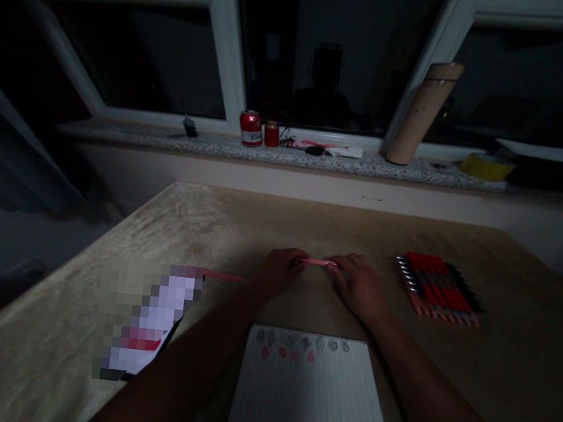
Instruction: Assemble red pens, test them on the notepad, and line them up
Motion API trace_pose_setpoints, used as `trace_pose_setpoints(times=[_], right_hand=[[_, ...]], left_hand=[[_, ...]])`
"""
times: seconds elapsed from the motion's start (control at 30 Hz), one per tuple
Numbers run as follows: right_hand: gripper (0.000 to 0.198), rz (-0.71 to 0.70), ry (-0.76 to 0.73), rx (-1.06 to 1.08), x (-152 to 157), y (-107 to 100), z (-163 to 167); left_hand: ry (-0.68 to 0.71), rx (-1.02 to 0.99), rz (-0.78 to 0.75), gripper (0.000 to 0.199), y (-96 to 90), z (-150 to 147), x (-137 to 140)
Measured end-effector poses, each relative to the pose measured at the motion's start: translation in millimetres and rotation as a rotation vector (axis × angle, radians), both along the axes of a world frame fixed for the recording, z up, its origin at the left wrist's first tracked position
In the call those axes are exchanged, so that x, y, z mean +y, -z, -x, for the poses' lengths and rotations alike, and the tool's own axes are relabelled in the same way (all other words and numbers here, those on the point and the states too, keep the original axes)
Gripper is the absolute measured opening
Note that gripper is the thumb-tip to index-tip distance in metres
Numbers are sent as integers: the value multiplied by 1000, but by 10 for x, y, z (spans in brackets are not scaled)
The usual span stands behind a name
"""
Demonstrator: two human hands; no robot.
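Observation:
A slim pink pen lies level between my two hands, above the far side of the notepad. My left hand pinches its left end. The right end is in the fingers of my right hand. Between my forearms is a lined notepad, with rows of small dark and red scribbles along its top. Another pink pen rests to the left of my left hand, partly behind a blurred area.
To the right, several red, black and pink pens lie side by side. A phone, pixelated, is on the table at left. On the windowsill stand a red can, a small red jar, a tall tan cylinder and yellow tape.

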State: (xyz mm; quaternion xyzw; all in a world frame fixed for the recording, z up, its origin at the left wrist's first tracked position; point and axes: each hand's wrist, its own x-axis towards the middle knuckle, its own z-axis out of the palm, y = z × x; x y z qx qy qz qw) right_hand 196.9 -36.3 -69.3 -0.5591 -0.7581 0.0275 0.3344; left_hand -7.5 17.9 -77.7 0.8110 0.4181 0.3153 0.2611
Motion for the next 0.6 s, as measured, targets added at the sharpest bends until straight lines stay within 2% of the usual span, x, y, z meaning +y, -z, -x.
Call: trace_pose_setpoints(times=[0.27, 0.6], right_hand=[[30, 27, -42, 27, 8, 25, 7], [31, -9, -34, 33, -4, 22, 32]], left_hand=[[50, 0, 6, 32, -69, 25, -18], [42, -4, -1, 32, -27, -3, -16]])
